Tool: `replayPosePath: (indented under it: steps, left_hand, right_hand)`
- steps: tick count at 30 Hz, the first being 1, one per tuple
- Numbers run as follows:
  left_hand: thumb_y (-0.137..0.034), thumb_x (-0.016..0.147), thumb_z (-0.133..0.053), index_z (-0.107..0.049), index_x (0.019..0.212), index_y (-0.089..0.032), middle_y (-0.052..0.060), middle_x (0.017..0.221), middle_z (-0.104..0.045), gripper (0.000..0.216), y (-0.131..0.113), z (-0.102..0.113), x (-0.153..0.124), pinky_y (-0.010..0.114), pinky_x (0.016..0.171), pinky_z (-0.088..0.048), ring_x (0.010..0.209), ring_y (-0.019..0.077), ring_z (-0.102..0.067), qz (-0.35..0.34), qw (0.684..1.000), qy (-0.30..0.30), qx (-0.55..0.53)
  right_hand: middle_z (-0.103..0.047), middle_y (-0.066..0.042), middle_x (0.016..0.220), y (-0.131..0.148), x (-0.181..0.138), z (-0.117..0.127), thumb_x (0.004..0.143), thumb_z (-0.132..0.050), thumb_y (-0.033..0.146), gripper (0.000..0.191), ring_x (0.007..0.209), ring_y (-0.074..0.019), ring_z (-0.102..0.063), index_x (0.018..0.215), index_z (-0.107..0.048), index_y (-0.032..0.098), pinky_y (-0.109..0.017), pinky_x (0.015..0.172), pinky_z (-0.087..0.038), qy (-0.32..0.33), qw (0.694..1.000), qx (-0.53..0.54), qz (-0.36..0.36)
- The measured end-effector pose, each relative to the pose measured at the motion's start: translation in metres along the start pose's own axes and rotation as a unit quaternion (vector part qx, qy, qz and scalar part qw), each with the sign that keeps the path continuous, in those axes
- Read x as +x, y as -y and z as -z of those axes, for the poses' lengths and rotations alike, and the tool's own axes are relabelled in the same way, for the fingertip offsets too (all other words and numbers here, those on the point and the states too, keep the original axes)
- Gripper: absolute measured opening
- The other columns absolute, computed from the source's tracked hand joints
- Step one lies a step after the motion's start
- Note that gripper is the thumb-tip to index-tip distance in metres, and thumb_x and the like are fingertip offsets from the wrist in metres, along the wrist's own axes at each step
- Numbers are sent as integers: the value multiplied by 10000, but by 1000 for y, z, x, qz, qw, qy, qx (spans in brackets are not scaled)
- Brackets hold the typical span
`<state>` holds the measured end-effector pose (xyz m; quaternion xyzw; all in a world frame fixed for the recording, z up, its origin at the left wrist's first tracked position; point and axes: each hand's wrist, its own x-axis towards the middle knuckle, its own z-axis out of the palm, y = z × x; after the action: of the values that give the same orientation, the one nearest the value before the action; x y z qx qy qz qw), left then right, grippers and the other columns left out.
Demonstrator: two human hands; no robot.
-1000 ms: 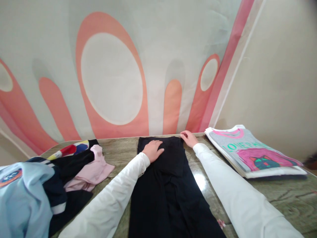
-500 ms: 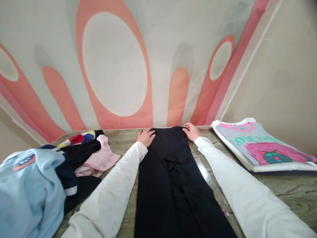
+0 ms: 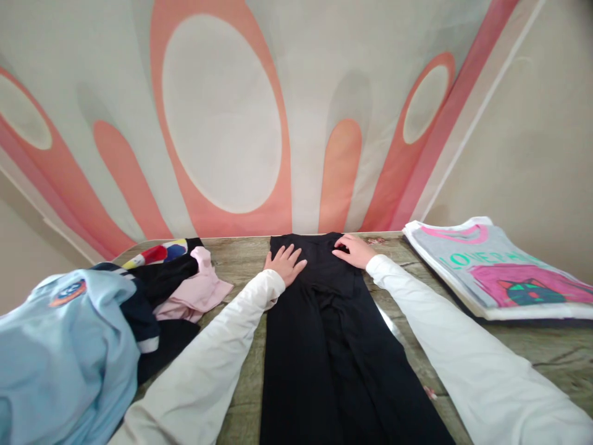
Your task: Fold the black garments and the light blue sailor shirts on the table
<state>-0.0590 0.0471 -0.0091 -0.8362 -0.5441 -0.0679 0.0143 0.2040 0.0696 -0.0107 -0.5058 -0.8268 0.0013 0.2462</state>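
A pair of black trousers (image 3: 301, 346) lies lengthwise on the wooden table, its waist at the far edge and its legs running toward me. My left hand (image 3: 286, 264) rests flat on the upper left of the trousers, fingers spread. At the upper right, near the waistband, my right hand (image 3: 356, 250) touches the cloth with curved fingers. A gap shows between its thumb and forefinger, with black cloth behind it. The lower ends of the legs run out of view.
On the left is a loose heap of clothes, with a light blue garment (image 3: 78, 352), a pink one (image 3: 197, 293) and dark pieces. A flat stack topped by a grey printed shirt (image 3: 482, 266) lies right. The wooden table (image 3: 243, 383) meets a patterned wall (image 3: 306, 154) at the back.
My left hand has moved from the left edge of the waist onto the cloth and spread out. My right hand has shifted inward from the right corner. The view has shifted slightly.
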Motion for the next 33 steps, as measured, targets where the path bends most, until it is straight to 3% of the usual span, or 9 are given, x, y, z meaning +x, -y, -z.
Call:
replayPosePath:
  steps: [7,10,14,19,24,27,33]
  left_hand:
    - [-504,882,-164,-245,1342,-278,26,1420,-230,519,14,7,9,497,1002,-205,1290,214,-205,-17,999,-42,-4]
    - [-436,876,-277,-320,1311,-232,60,1417,-237,482,7,19,-6,500,1012,-179,1293,225,-197,-27,997,-57,38]
    - [-434,875,-276,-373,1285,-196,84,1399,-276,485,-10,24,-44,488,998,-230,1267,235,-264,-33,998,1,47]
    - [-568,844,-226,-283,1344,-188,90,1419,-222,630,-17,20,-86,462,1017,-206,1287,250,-214,-43,999,7,24]
    - [-578,846,-210,-257,1349,-272,44,1431,-198,591,-10,26,-107,467,1015,-198,1303,246,-164,-55,998,17,-7]
    - [-580,843,-223,-256,1343,-304,27,1434,-190,572,-8,28,-111,467,1019,-182,1306,236,-154,-44,999,17,-8]
    - [-539,860,-211,-260,1342,-299,22,1433,-191,541,4,28,-103,482,1010,-185,1292,235,-205,40,999,9,24]
  right_hand:
    - [-585,-71,994,-13,-1,-7,851,-421,336,256,962,-213,-493,962,-613,209,-355,854,-372,-36,997,-62,-41]
    - [-593,-76,980,-14,-5,-2,855,-406,314,263,933,-206,-512,980,-605,196,-350,839,-389,-85,994,-45,-54]
    - [-594,-75,979,-1,-19,11,848,-406,299,255,942,-202,-517,973,-601,190,-355,852,-393,-122,992,-4,-17]
    - [-590,-78,1053,40,-54,26,828,-436,358,295,992,-199,-516,1012,-602,198,-368,893,-385,-10,997,43,58]
    - [-405,-97,1325,73,-95,30,849,-309,500,530,1213,-224,-352,1249,-454,184,-389,999,-282,113,993,13,25]
    - [-240,-55,1416,77,-107,27,846,-243,546,599,1290,-221,-210,1344,-297,217,-425,1031,-210,157,988,-15,-4]
    - [-168,-9,1436,67,-97,22,834,-177,591,616,1306,-217,-156,1361,-226,277,-492,1035,-119,166,983,-48,-57]
